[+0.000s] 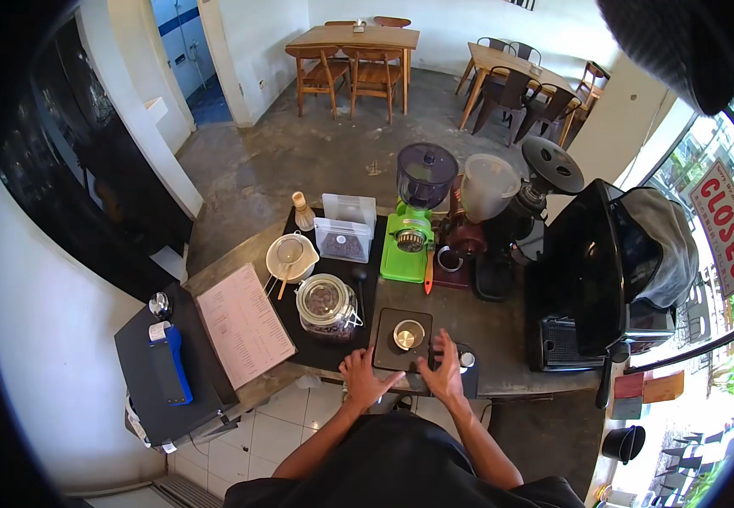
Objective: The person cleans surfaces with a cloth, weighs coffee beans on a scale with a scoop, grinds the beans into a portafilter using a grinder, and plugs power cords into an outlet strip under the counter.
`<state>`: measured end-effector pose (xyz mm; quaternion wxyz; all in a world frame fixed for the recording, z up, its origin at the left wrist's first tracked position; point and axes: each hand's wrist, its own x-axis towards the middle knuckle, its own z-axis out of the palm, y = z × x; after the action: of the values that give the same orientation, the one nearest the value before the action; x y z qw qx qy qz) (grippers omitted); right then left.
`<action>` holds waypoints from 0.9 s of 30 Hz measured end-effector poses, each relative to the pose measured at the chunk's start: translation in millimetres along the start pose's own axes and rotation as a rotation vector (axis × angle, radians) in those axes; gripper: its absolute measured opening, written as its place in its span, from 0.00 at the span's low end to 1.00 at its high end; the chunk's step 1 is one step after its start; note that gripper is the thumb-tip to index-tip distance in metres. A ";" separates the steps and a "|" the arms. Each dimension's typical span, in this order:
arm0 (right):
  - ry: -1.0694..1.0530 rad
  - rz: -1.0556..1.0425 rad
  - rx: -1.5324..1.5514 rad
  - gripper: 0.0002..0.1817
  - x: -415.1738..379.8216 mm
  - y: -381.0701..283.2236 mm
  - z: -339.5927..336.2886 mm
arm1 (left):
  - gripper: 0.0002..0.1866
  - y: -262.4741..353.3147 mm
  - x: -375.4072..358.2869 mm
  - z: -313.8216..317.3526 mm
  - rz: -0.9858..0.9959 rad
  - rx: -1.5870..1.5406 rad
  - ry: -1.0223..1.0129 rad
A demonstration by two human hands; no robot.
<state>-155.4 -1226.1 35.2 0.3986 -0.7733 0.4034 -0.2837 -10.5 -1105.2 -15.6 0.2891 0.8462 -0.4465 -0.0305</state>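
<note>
A small metal cup (407, 335) stands on a flat black scale (390, 322) near the counter's front edge. My left hand (367, 378) is at the scale's front left corner, thumb stretched along its front side and fingers spread. At the right side, my right hand (444, 369) has its fingers apart, the thumb right at the scale's front right corner. Neither hand holds anything. Just right of my right hand, a tamper-like round metal piece (467, 360) sits on a dark mat.
Behind the scale stand a green grinder (406, 245), a dark red grinder (466, 233) and an orange-handled brush (428, 273). A lidded glass jar (326, 306), a strainer over a bowl (289, 251) and a menu sheet (246, 324) lie leftward. A black espresso machine (566, 279) is at right.
</note>
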 end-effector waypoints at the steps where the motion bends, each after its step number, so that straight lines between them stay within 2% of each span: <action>1: -0.002 0.004 -0.001 0.42 -8.8 5.3 -5.8 | 0.37 -3.5 -1.2 -1.6 0.020 -0.047 0.032; 2: -0.010 0.049 0.049 0.39 -16.4 7.2 -11.8 | 0.37 -9.7 -2.0 0.3 0.018 -0.047 0.028; 4: 0.029 0.063 0.112 0.30 -26.8 7.7 -16.5 | 0.24 -21.4 -0.8 6.0 -0.093 -0.309 0.011; 5: 0.030 0.069 0.110 0.30 -30.4 8.2 -17.7 | 0.24 -20.6 -0.5 3.3 -0.094 -0.311 0.005; 7: 0.046 0.046 0.130 0.26 -36.1 10.1 -21.5 | 0.17 -17.1 2.5 -0.1 -0.069 -0.271 0.039; 13: 0.077 0.069 0.140 0.18 -32.5 3.8 -23.2 | 0.17 -17.6 4.3 -1.6 -0.079 -0.273 0.002; 20: 0.084 0.034 0.096 0.16 -27.2 7.9 -19.2 | 0.16 -19.7 4.4 0.8 -0.084 -0.256 -0.014; 25: 0.117 -0.001 0.131 0.11 -26.9 0.0 -21.1 | 0.17 -20.4 4.5 1.1 -0.086 -0.235 -0.017; 27: 0.322 -0.130 -0.002 0.07 -23.0 16.0 -34.3 | 0.17 -21.4 3.7 1.4 -0.087 -0.232 -0.016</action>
<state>-199.7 -1225.5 36.9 0.3090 -0.7427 0.4113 -0.4287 7.1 -1099.5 -27.1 0.3800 0.8253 -0.4053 -0.1012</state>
